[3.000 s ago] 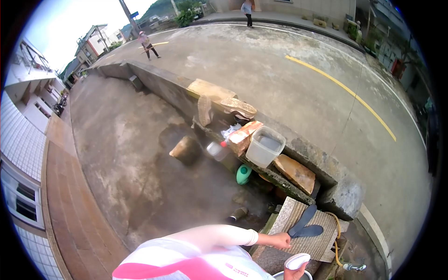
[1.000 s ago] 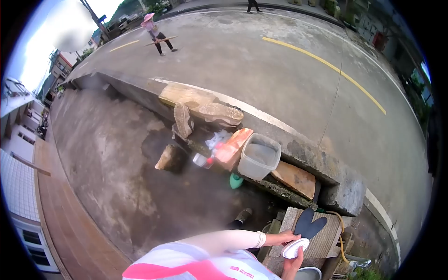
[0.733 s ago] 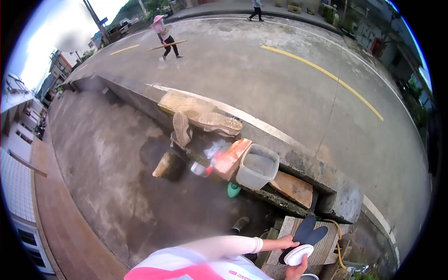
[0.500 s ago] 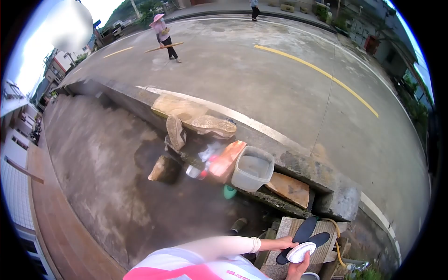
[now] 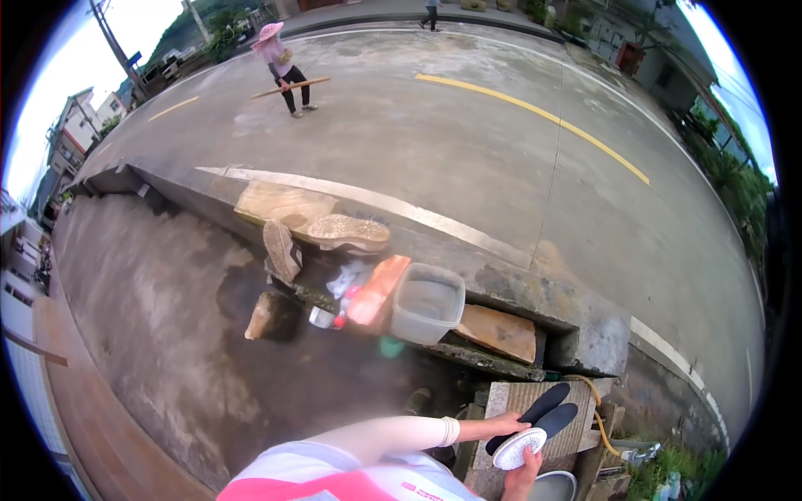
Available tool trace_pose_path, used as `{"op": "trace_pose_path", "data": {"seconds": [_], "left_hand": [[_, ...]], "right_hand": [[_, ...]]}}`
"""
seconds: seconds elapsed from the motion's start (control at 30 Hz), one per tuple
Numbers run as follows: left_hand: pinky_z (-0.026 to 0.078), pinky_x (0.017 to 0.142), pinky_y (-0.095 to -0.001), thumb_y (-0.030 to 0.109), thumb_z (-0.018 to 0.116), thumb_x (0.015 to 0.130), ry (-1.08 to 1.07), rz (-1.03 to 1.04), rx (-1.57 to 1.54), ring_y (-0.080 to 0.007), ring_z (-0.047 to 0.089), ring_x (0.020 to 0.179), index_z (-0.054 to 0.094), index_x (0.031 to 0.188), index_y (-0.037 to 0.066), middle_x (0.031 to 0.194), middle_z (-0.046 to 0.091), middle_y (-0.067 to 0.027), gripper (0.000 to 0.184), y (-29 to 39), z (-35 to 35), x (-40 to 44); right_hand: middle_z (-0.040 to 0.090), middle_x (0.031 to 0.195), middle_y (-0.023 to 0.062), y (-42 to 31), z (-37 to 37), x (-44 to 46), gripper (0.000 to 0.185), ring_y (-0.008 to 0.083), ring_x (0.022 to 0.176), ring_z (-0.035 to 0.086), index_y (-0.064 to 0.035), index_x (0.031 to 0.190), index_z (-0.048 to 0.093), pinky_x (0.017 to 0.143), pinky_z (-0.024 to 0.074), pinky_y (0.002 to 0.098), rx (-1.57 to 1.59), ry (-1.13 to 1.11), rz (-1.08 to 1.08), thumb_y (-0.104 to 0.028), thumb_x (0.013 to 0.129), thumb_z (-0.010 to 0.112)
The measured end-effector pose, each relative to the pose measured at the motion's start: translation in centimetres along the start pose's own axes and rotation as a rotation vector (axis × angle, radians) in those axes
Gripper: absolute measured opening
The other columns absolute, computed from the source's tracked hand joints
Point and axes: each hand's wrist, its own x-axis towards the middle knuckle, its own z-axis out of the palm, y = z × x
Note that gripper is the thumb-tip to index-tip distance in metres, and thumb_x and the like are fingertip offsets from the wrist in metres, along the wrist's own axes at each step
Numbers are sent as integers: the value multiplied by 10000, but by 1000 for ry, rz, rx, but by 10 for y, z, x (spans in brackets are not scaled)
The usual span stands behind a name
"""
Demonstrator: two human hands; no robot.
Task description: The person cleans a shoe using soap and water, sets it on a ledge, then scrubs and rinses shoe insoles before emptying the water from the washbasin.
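Note:
Two dark insoles [image 5: 555, 424] lie side by side across a ribbed stone washboard [image 5: 511, 400]. My left hand [image 5: 505, 425], with a pale band at its wrist, has its fingers closed on the near part of the insoles. Closer to me, my right hand [image 5: 524, 476] grips a white oval scrubbing brush [image 5: 519, 448] by its edge. The brush's speckled face is turned upward, and it overlaps the lower ends of the insoles. Below my right hand, part of a pale round basin [image 5: 553, 485] shows.
A clear plastic tub [image 5: 428, 305] holding water stands on the ledge, beside orange bricks [image 5: 378, 290]. Two shoes [image 5: 348, 232] rest farther left, soles showing. A yellow hose [image 5: 598, 417] curves right of the washboard. Out on the road, a person in a pink hat [image 5: 282, 67] carries a pole.
The view has shifted, moving the ledge and tub leftward in the picture. The brush's face has turned more toward the camera. Both hands keep their holds. The person on the road has changed stance.

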Motion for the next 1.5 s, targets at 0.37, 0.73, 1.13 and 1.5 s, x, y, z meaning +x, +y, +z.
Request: {"op": "trace_pose_path", "data": {"seconds": [0.37,0.73,1.13,1.5], "left_hand": [[495,751,-292,267,715,784,-219,-212,-219,-162,601,899,511,1142,-8,1013,613,-95,495,-19,56,1],[511,800,-396,172,627,808,-172,-564,0,-218,587,986,512,1133,-8,1016,601,-135,389,-90,190,39],[487,775,-309,93,682,777,-250,-443,543,-163,609,860,603,1095,-12,953,660,-84,344,-201,262,117],[459,816,-330,3,700,649,-229,-509,624,-196,602,892,614,1043,-11,946,657,-95,403,-226,252,114]], "right_hand": [[596,1123,109,11,-57,-52,466,279,1045,572,-19,1206,494,932,440,436,280,127,-37,-225,807,617],[589,1062,85,24,-175,-135,438,194,960,595,0,1188,491,855,478,330,381,319,-95,-55,775,628],[547,1183,208,89,-356,-211,551,367,1108,543,14,1270,412,798,524,530,849,624,-170,-92,761,595],[574,1117,116,145,-447,-160,493,262,972,577,-97,1240,448,838,485,439,723,680,2,-324,851,649]]}}
